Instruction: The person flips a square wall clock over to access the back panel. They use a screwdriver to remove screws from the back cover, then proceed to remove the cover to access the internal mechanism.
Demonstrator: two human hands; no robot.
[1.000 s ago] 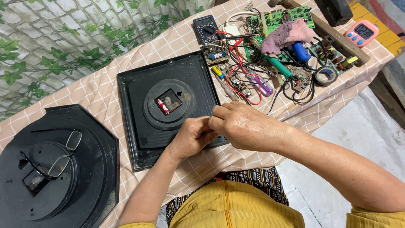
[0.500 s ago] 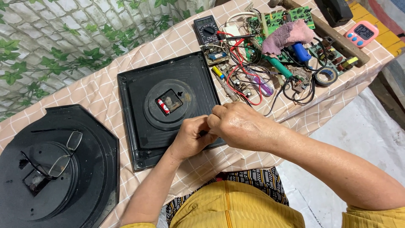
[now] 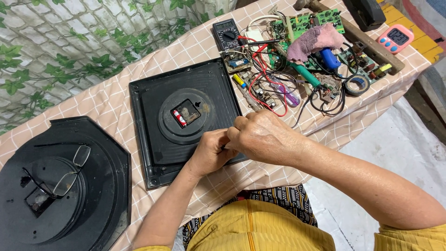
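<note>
Black square clock back on a checked worktop, two bare hands meeting over its lower right edge.

Left hand [image 3: 211,151] and right hand [image 3: 260,137] press together at frame centre, fingers curled closed; whatever they pinch is hidden. Square clock back [image 3: 186,118] lies just behind them, red battery [image 3: 178,117] in its middle. Spectacles [image 3: 65,169] rest on an octagonal clock back [image 3: 93,209] at lower left. Multimeter [image 3: 226,33] and circuit boards [image 3: 306,21] lie at the top.

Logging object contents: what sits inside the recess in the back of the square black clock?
The square black clock has a small clock movement in its central recess, with a red-ended battery at one side. The movement's inner parts are covered by its casing.
</note>
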